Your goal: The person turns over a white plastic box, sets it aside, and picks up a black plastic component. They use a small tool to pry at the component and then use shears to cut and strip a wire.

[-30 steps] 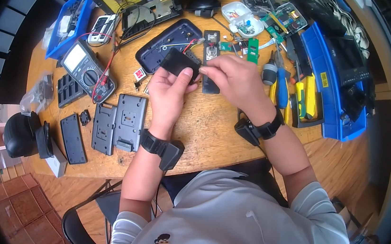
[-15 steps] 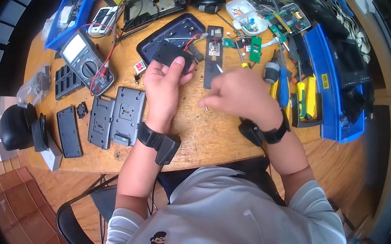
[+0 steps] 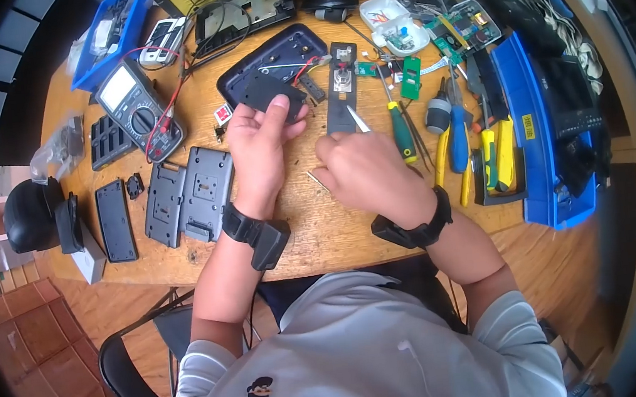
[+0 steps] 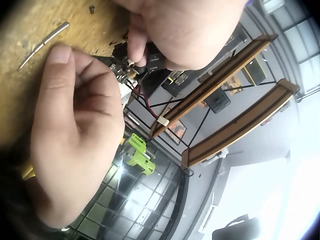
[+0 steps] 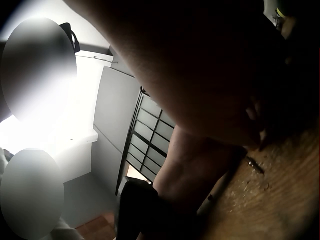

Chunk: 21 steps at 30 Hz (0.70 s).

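Black plastic fills our left hand (image 3: pixel 258 146): we grip a flat black part (image 3: pixel 263 88) with the thumb across its face and the fingers underneath, raised over the near side of a dark blue shell (image 3: pixel 294 44). Our right hand (image 3: pixel 373 166) has its fingers curled; we cannot tell whether they pinch anything. A thin metal rod (image 3: pixel 318 181) shows just beside those fingertips, on the side towards our left hand, and whether it is held or loose we cannot make out. Beyond the right knuckles, a silver pointed tip (image 3: pixel 359 120) shows next to a long black strip (image 3: pixel 338 112), its other end hidden.

As for how far along we are, the work looks partway through. The shell ahead of our left hand is open, with red wires (image 3: pixel 302 70) exposed at its right side, so we judge the opening-up to be done. The black part is up in our grip rather than seated, and the strip lies separate, ahead of our right hand. Two black plates (image 3: pixel 206 185) lie to the left of our left hand, and a green-handled screwdriver (image 3: pixel 402 137) lies just right of our right hand. Handling the gripped part seems to be the step in hand; fitting or fastening, if wanted, looks undone, and we see nothing closed up
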{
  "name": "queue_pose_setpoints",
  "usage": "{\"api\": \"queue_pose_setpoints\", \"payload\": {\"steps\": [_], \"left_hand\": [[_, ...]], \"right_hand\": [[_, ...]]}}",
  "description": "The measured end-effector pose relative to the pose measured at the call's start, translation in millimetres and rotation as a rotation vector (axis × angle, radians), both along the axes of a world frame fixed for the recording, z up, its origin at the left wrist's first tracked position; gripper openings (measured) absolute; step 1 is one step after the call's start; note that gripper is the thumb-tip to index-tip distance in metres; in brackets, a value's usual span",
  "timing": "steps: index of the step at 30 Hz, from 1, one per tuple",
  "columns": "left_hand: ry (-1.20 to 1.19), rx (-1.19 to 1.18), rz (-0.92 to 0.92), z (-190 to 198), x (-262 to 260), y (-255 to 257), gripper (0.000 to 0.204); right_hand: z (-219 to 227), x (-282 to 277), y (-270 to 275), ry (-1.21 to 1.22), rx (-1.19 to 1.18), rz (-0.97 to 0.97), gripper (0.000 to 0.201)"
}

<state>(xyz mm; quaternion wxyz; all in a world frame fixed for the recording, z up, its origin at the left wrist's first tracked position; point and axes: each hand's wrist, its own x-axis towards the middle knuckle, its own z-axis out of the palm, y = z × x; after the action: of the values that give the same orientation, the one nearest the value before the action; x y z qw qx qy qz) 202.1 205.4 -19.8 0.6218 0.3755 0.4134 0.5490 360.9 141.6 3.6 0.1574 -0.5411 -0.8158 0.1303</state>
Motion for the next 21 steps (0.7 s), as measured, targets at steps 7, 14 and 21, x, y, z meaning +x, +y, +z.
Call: {"api": "queue_pose_setpoints", "payload": {"steps": [7,14,21], "left_hand": [[-0.031,-0.012,0.022,-2,-2,3,0.018],[-0.056,-0.004,-0.008,-6,-3,3,0.019],[-0.145,0.007,-0.136,-2,-7,1,0.025]], "right_hand": [[-6,-9,-1,-0.066,-0.108,0.159,0.015],[-11,-8,1,0.048,0.036,0.145,0.01],[9,10,19,0.724,0.073,-0.139,0.023]]}}
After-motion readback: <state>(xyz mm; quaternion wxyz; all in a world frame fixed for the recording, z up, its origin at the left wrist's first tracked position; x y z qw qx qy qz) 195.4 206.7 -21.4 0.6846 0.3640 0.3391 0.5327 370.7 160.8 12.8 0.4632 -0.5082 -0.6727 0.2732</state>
